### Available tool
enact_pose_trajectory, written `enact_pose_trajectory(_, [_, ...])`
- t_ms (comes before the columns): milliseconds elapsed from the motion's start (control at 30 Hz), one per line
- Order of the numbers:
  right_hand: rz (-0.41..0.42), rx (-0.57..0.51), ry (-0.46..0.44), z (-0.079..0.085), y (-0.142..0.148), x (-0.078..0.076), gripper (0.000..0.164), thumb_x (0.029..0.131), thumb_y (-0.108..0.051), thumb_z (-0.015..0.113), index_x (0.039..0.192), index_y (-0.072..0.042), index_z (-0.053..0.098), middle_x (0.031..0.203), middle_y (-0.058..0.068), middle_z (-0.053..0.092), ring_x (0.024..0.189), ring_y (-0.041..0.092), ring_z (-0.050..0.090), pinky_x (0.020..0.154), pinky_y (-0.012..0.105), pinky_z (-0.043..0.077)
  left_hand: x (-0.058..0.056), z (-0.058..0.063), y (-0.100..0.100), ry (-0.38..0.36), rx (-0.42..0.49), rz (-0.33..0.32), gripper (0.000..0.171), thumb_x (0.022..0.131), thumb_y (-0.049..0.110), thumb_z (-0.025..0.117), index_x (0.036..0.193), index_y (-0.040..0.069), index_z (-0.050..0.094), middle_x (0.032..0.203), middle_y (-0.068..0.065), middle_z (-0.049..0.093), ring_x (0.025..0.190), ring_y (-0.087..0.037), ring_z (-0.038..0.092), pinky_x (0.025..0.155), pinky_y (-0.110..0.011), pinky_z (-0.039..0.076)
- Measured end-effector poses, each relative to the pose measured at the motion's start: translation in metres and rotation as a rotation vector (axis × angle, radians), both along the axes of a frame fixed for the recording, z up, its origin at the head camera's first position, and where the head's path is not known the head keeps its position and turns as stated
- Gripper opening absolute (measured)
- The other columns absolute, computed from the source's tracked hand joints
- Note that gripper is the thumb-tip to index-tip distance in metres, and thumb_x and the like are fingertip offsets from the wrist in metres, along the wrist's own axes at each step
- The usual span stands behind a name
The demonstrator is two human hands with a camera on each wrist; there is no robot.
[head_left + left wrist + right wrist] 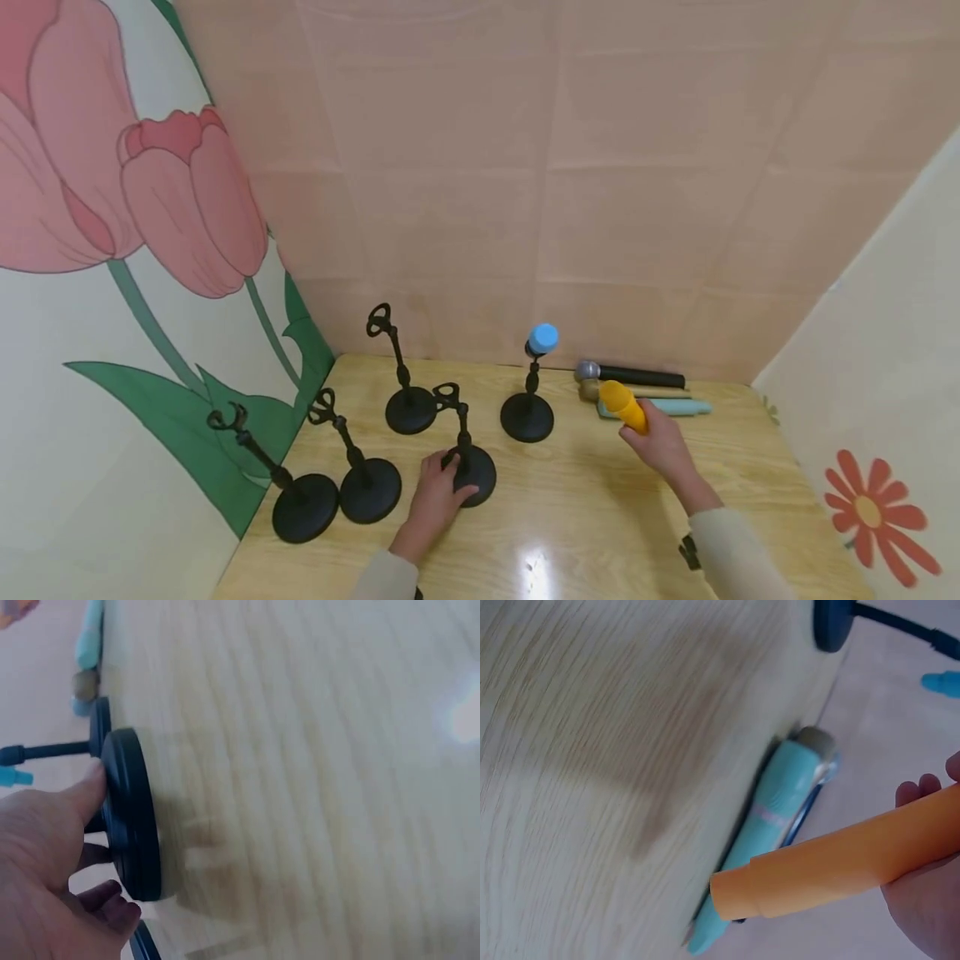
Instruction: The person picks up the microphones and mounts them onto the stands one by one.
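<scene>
My left hand [435, 498] grips the round base of a black microphone stand [481, 477] near the middle of the table. In the left wrist view the thumb lies on the upper face of that base [133, 817], with the other fingers curled at its edge. An orange microphone [622, 405] is held in my right hand [664, 448], above the table at the right. Its smooth tapered body [840, 859] points away from the palm in the right wrist view. A blue microphone [543, 337] sits in the clip of another black stand [528, 418].
Three more black stands, at far left [305, 508], left [371, 490] and back [410, 410], have bare clips. Along the back right edge lie a black microphone [641, 377], a gold one [590, 389] and a teal one [678, 407]. A pink cloth [450, 208] hangs behind the table.
</scene>
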State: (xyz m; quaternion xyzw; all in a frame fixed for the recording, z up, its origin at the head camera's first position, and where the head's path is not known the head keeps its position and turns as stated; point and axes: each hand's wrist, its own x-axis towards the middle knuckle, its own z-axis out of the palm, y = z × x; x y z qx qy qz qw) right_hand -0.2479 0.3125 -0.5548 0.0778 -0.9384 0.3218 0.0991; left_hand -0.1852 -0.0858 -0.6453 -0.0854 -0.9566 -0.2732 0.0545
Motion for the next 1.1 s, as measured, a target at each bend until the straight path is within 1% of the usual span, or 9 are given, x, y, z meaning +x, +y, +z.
enact_pose_trajectory(133, [0.005, -0.042, 0.041, 0.009, -0.012, 0.006, 0.031, 0.081, -0.014, 0.068, 0.108, -0.008, 0.053, 0.084, 0.008, 0.058, 0.068, 0.021, 0.048, 0.061, 0.034, 0.04, 0.002, 0.002, 0.004, 0.054, -0.03, 0.025, 0.069, 0.079, 0.046, 0.069, 0.13, 0.002, 0.053, 0.127, -0.018, 0.047, 0.12, -0.032, 0.042, 0.093, -0.043, 0.045])
enact_pose_trajectory(267, [0.021, -0.077, 0.093, 0.018, -0.025, 0.012, 0.027, 0.08, -0.011, 0.068, 0.103, -0.009, 0.054, 0.078, 0.006, 0.056, 0.066, 0.02, 0.047, 0.059, 0.033, 0.04, 0.001, 0.004, 0.005, 0.017, -0.045, 0.002, 0.071, 0.081, 0.046, 0.067, 0.133, 0.002, 0.05, 0.132, -0.015, 0.046, 0.124, -0.029, 0.04, 0.095, -0.041, 0.044])
enact_pose_trajectory(367, [0.036, -0.103, 0.114, 0.022, -0.034, 0.016, 0.028, 0.079, -0.01, 0.068, 0.103, -0.009, 0.055, 0.077, 0.006, 0.056, 0.065, 0.02, 0.047, 0.059, 0.033, 0.04, 0.001, 0.006, 0.007, -0.036, -0.036, -0.049, 0.07, 0.081, 0.045, 0.067, 0.134, 0.003, 0.049, 0.136, -0.013, 0.045, 0.127, -0.028, 0.038, 0.098, -0.041, 0.042])
enact_pose_trajectory(567, [0.058, -0.124, 0.149, 0.025, -0.051, 0.019, 0.031, 0.077, -0.01, 0.071, 0.104, -0.011, 0.056, 0.077, 0.004, 0.056, 0.065, 0.019, 0.047, 0.059, 0.032, 0.04, 0.005, 0.015, 0.017, -0.109, -0.049, -0.201, 0.063, 0.083, 0.039, 0.068, 0.133, 0.004, 0.051, 0.141, -0.007, 0.044, 0.13, -0.025, 0.039, 0.102, -0.04, 0.039])
enact_pose_trajectory(633, [0.064, -0.129, 0.154, 0.025, -0.055, 0.02, 0.031, 0.077, -0.011, 0.071, 0.104, -0.012, 0.056, 0.077, 0.003, 0.056, 0.065, 0.018, 0.047, 0.058, 0.032, 0.04, 0.006, 0.015, 0.02, -0.127, -0.046, -0.222, 0.063, 0.084, 0.039, 0.066, 0.134, 0.004, 0.049, 0.144, -0.005, 0.041, 0.133, -0.024, 0.036, 0.103, -0.041, 0.038])
enact_pose_trajectory(700, [0.068, -0.139, 0.155, 0.026, -0.058, 0.022, 0.03, 0.077, -0.011, 0.071, 0.103, -0.013, 0.056, 0.077, 0.003, 0.056, 0.065, 0.018, 0.048, 0.058, 0.031, 0.041, 0.006, 0.013, 0.023, -0.132, -0.054, -0.216, 0.066, 0.085, 0.043, 0.065, 0.136, 0.005, 0.047, 0.146, -0.007, 0.038, 0.134, -0.024, 0.034, 0.104, -0.041, 0.038])
enact_pose_trajectory(833, [0.064, -0.154, 0.146, 0.027, -0.063, 0.025, 0.03, 0.078, -0.013, 0.071, 0.103, -0.013, 0.056, 0.079, 0.003, 0.057, 0.067, 0.018, 0.049, 0.059, 0.031, 0.042, 0.009, 0.006, 0.027, -0.048, -0.112, -0.141, 0.075, 0.081, 0.052, 0.065, 0.134, 0.001, 0.048, 0.138, -0.013, 0.043, 0.127, -0.027, 0.038, 0.099, -0.04, 0.042])
enact_pose_trajectory(933, [0.057, -0.167, 0.139, 0.03, -0.066, 0.028, 0.029, 0.079, -0.013, 0.071, 0.104, -0.013, 0.055, 0.08, 0.003, 0.057, 0.067, 0.018, 0.049, 0.06, 0.031, 0.042, 0.011, 0.005, 0.03, 0.018, -0.147, -0.088, 0.078, 0.078, 0.055, 0.067, 0.129, -0.002, 0.052, 0.128, -0.015, 0.049, 0.119, -0.027, 0.043, 0.094, -0.04, 0.045])
enact_pose_trajectory(1100, [0.043, -0.182, 0.164, 0.038, -0.071, 0.031, 0.03, 0.08, -0.014, 0.071, 0.105, -0.012, 0.055, 0.083, 0.006, 0.059, 0.07, 0.02, 0.051, 0.063, 0.035, 0.045, 0.009, 0.006, 0.036, 0.011, -0.144, -0.092, 0.078, 0.078, 0.054, 0.067, 0.131, -0.001, 0.051, 0.131, -0.014, 0.049, 0.123, -0.026, 0.043, 0.093, -0.04, 0.046])
